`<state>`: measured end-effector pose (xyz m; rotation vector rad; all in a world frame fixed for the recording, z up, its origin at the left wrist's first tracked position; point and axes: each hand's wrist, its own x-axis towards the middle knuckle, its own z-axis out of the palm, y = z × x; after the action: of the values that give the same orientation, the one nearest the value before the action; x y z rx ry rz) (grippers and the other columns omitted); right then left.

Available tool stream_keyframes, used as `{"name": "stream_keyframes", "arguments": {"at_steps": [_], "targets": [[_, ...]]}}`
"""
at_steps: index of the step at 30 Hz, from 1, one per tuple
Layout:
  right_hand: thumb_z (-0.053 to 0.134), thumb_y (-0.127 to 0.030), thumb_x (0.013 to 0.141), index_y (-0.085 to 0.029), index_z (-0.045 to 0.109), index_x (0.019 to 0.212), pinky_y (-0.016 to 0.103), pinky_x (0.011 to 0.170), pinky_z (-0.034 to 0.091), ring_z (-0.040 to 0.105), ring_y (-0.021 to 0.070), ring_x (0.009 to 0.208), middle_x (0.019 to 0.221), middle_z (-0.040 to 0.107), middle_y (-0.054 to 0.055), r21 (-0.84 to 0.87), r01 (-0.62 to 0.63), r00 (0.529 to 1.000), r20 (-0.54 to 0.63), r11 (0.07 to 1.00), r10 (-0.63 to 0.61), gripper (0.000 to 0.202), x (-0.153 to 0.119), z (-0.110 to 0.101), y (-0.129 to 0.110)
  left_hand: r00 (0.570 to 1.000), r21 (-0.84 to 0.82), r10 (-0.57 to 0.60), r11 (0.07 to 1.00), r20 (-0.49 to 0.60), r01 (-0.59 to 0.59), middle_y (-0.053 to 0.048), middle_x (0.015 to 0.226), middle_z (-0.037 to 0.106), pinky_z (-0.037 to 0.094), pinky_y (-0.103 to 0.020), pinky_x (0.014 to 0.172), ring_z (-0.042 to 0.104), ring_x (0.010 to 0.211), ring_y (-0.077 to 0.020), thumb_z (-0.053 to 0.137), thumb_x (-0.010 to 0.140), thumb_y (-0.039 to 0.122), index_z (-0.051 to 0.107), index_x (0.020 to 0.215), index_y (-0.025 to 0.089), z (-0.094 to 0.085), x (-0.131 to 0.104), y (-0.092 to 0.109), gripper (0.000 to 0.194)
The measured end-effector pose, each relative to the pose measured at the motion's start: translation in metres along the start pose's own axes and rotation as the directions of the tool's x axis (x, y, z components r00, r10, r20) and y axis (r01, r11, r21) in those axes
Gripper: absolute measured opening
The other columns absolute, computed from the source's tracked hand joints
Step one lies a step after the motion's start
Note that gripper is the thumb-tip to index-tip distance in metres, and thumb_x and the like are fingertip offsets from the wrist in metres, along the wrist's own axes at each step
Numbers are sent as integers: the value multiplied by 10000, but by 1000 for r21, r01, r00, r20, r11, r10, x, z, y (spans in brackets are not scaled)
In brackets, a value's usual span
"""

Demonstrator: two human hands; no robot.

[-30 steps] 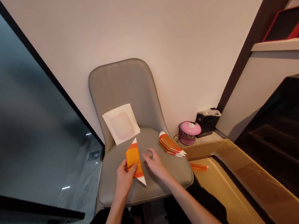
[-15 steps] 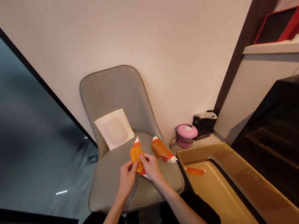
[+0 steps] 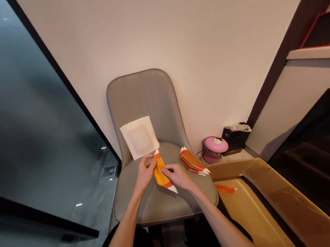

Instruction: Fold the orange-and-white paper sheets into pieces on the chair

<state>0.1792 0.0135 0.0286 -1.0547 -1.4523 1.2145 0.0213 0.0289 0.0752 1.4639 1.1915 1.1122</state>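
a left hand (image 3: 146,171) pinches the upper left edge of folded orange paper (image 3: 160,176) over a grey chair (image 3: 144,94); at right, the right hand (image 3: 179,176) pinches its other edge. likely light, springy and easily creased, it suits fingertips along the folds.

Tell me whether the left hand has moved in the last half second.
Yes: judged against the chair's gray backrest, the left hand has moved closer to it, away from the seat's front edge.

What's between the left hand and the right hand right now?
The head view shows an orange folded paper there, held by the left hand and the right hand.
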Motion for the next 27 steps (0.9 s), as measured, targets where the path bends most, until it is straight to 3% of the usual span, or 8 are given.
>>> {"name": "stream_keyframes", "arguments": {"at_steps": [2,4,6,8,15,20,27], "targets": [[581,-682,787,-147,640,746,269,599,357,469,148,638,678,565,10,35,-17,1000,-19,999,18,540,5,4,0,998,-33,52,998,30,-51,-4,739,689,482,-256,633,615,671,-161,672,830,500,653,1238,199,-8,-5,3,507],[582,-739,760,-140,653,766,275,613,367,468,148,648,687,575,13,50,-31,999,-12,998,32,603,8,9,-1,985,-21,86,996,149,-84,-70,937,758,539,-318,808,684,893,-219,652,854,483,721,1175,189,-15,-9,7,440],[598,-784,728,-136,659,772,275,610,363,456,143,644,675,566,7,48,-51,998,30,998,49,652,10,14,-2,959,14,82,996,272,-89,-106,1122,758,505,-385,996,663,1114,-278,630,870,482,786,1046,177,-20,-11,10,385],[607,-806,719,-133,667,791,274,611,363,452,138,642,677,563,2,53,-64,995,77,997,59,679,8,18,-4,942,28,48,998,333,-61,-108,1201,741,455,-429,1086,634,1204,-302,616,877,482,798,1050,176,-25,-11,11,396],[662,-757,757,-127,687,848,268,660,364,471,131,683,741,587,4,66,-81,956,286,995,59,637,0,7,-11,957,-12,21,1000,291,-18,-102,1309,685,406,-435,1152,611,1262,-294,574,898,495,752,1190,169,-37,-13,6,473],[663,-768,750,-127,672,838,258,643,339,449,123,667,717,564,-9,71,-120,939,330,990,91,647,1,-2,-6,960,-3,24,1000,277,-24,-92,1293,697,404,-422,1157,603,1277,-285,556,911,527,759,1174,175,-37,-12,6,484],[638,-770,763,-140,650,813,253,623,316,422,118,652,694,536,-21,56,-101,926,371,993,74,632,7,5,-12,988,-32,13,999,155,-8,-89,1266,713,427,-415,1122,596,1284,-292,581,888,540,773,1127,196,-40,-3,-1,461]]}}
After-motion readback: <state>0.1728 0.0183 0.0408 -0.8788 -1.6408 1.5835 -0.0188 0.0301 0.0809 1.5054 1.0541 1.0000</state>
